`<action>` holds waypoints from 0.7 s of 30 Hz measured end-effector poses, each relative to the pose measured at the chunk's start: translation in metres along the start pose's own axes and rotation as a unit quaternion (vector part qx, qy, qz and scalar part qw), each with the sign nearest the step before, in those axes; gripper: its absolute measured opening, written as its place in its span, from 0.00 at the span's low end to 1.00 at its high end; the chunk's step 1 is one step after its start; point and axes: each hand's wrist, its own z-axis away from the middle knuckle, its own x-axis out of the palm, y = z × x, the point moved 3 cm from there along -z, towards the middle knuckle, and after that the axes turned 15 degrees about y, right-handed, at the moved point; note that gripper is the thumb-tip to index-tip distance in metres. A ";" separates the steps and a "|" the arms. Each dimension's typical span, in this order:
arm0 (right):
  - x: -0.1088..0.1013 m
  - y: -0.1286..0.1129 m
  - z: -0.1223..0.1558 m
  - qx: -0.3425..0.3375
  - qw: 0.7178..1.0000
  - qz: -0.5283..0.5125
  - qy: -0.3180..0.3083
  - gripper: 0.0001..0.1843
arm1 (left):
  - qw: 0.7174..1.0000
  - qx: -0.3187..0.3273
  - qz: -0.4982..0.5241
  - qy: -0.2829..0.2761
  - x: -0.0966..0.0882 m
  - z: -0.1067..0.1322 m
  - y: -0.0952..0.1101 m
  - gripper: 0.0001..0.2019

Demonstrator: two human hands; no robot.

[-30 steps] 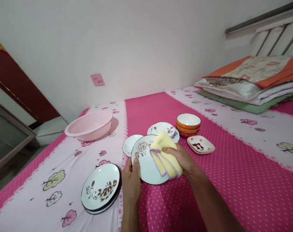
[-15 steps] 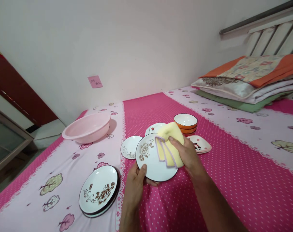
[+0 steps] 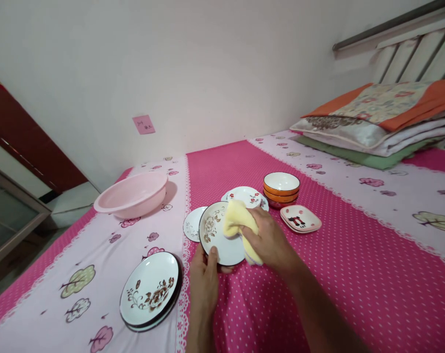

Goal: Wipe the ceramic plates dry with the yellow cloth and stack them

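Observation:
My left hand (image 3: 207, 267) grips the lower left rim of a white plate (image 3: 226, 250) with a brown flower print and dark edge, its thumb on top. The plate is tilted above the pink bedcover. A yellow cloth (image 3: 237, 219) is bunched in my right hand (image 3: 264, 235), pressed against the plate's face on the right. Partly behind the held plate lies another flower-print plate (image 3: 192, 225). Just beyond it are white plates with red flowers (image 3: 246, 195). At the lower left, similar brown-flower plates (image 3: 151, 284) are stacked.
Orange bowls (image 3: 281, 189) stand stacked behind my right hand, with square cat-print dishes (image 3: 301, 218) nearer. A pink basin (image 3: 134, 196) sits at the left by the wall. Folded bedding and cushions (image 3: 377, 122) are piled at the far right. A pink note (image 3: 144, 124) is on the wall.
My right hand has moved left and slightly down with the cloth, which is now more bunched. The held plate has shifted a little left and tilted, uncovering more of the red-flower plates and cat-print dishes.

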 end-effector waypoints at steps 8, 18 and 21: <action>0.014 -0.019 0.010 -0.063 0.996 -0.039 -0.055 0.31 | 0.997 -0.013 0.022 -0.068 0.013 0.007 -0.006 0.24; 0.005 -0.022 0.017 -0.059 0.961 -0.029 -0.270 0.21 | 0.998 -0.049 0.039 -0.024 -0.004 -0.008 -0.007 0.23; 0.003 -0.021 0.018 -0.073 0.953 0.054 -0.290 0.18 | 0.996 -0.071 0.044 0.007 -0.010 -0.011 -0.009 0.26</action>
